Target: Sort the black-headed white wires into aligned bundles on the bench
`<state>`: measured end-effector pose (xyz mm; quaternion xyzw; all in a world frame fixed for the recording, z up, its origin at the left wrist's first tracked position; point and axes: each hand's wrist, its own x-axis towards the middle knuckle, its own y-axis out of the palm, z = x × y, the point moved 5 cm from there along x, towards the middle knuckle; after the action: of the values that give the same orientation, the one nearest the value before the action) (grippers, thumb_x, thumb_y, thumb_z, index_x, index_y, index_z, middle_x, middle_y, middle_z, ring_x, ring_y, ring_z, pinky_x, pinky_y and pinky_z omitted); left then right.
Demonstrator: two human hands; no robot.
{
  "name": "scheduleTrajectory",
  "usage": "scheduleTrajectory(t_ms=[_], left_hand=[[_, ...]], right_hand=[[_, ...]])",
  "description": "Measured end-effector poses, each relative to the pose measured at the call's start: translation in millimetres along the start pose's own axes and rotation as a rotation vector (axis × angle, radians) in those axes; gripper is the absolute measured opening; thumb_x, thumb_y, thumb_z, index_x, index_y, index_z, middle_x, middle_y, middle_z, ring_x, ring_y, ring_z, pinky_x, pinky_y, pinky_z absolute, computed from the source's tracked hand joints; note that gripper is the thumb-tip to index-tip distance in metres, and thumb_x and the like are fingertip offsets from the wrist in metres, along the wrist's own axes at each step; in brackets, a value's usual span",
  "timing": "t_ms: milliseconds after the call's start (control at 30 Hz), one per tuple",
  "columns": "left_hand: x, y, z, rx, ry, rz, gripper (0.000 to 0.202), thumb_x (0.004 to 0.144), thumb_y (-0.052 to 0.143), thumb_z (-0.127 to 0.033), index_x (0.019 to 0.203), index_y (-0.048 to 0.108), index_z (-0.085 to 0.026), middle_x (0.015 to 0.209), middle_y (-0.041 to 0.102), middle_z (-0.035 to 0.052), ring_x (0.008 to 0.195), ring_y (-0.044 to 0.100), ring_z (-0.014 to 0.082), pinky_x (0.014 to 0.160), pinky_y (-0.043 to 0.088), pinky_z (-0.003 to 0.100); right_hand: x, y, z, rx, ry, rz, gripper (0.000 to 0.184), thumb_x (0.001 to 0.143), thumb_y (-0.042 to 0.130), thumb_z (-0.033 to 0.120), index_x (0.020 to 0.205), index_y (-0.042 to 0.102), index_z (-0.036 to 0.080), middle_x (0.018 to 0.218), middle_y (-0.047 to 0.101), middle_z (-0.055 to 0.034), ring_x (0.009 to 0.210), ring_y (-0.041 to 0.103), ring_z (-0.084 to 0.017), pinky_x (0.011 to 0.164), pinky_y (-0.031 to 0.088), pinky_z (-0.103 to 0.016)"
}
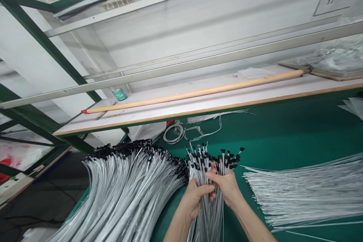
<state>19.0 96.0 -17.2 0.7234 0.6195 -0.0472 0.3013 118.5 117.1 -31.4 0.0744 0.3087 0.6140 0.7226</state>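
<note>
Just right of the large heap of black-tipped wires (127,189), the left hand (195,197) and right hand (227,186) both grasp a smaller bundle (208,217); farther right of the heap lie pale wires (306,193), and behind it a wooden pole (204,92)

Two gripped bunches of thin, light-grey cables, left bunch (195,172) and right bunch (226,167), side by side above the green tabletop (272,136), well in from its left edge. Strands end in small black connectors (223,151), uneven in height, pointing toward the tabletop's far edge. Left bunch looks fuller. Narrow gap between tops; below the grip, strands run close together, lower ends out of frame.
</note>
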Motion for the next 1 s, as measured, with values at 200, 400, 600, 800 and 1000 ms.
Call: scheduleTrajectory(t_ms=[200, 400, 600, 800, 1000], left_hand=[[-2.5, 1.1, 6.0, -0.004, -0.035, 0.034, 0.046, 0.068, 0.068, -0.035, 0.107, 0.058, -0.011, 0.061, 0.061, 0.0027, 0.046, 0.055, 0.0111, 0.045, 0.036, 0.022], [0.6, -5.5, 12.3, -0.042, -0.023, -0.077, 0.036, 0.066, 0.07, -0.035, 0.09, 0.059, -0.011, 0.062, 0.063, 0.004, 0.045, 0.055, 0.0109, 0.043, 0.036, 0.022], [-1.9, -2.3, 8.3, -0.054, 0.019, -0.07, 0.035, 0.062, 0.073, -0.03, 0.089, 0.061, -0.011, 0.073, 0.064, 0.0054, 0.046, 0.057, 0.0112, 0.043, 0.037, 0.021], [-2.1, 0.0, 7.8, -0.09, 0.03, -0.019, 0.034, 0.061, 0.074, -0.026, 0.09, 0.063, -0.011, 0.077, 0.064, 0.0068, 0.05, 0.056, 0.0106, 0.045, 0.039, 0.021], [-4.5, -1.0, 5.7, -0.073, -0.02, -0.001, 0.029, 0.062, 0.073, -0.028, 0.084, 0.064, -0.012, 0.084, 0.065, 0.0094, 0.065, 0.061, 0.0173, 0.051, 0.044, 0.025]], right_hand=[[4.8, -9.3, -1.4, 0.072, 0.007, -0.025, 0.048, 0.041, 0.083, 0.029, 0.082, 0.061, 0.014, 0.054, 0.057, 0.004, 0.033, 0.044, -0.009, 0.029, 0.036, -0.022], [6.2, -15.2, -0.3, 0.054, -0.012, -0.038, 0.036, 0.044, 0.083, 0.028, 0.071, 0.064, 0.014, 0.054, 0.057, 0.003, 0.04, 0.044, -0.008, 0.038, 0.036, -0.021], [4.1, -10.8, 0.6, 0.058, 0.002, 0.014, 0.03, 0.046, 0.08, 0.033, 0.063, 0.063, 0.014, 0.055, 0.061, -0.001, 0.041, 0.049, -0.012, 0.038, 0.038, -0.025], [7.6, -11.1, 0.3, 0.048, -0.004, 0.015, 0.027, 0.051, 0.077, 0.033, 0.066, 0.067, 0.013, 0.042, 0.049, 0.0046, 0.033, 0.028, -0.004, 0.033, 0.027, -0.02], [14.5, -18.4, -6.8, 0.006, -0.02, 0.014, 0.023, 0.056, 0.075, 0.034, 0.063, 0.065, 0.014, 0.049, 0.054, 0.0025, 0.036, 0.031, -0.005, 0.034, 0.025, -0.021]])
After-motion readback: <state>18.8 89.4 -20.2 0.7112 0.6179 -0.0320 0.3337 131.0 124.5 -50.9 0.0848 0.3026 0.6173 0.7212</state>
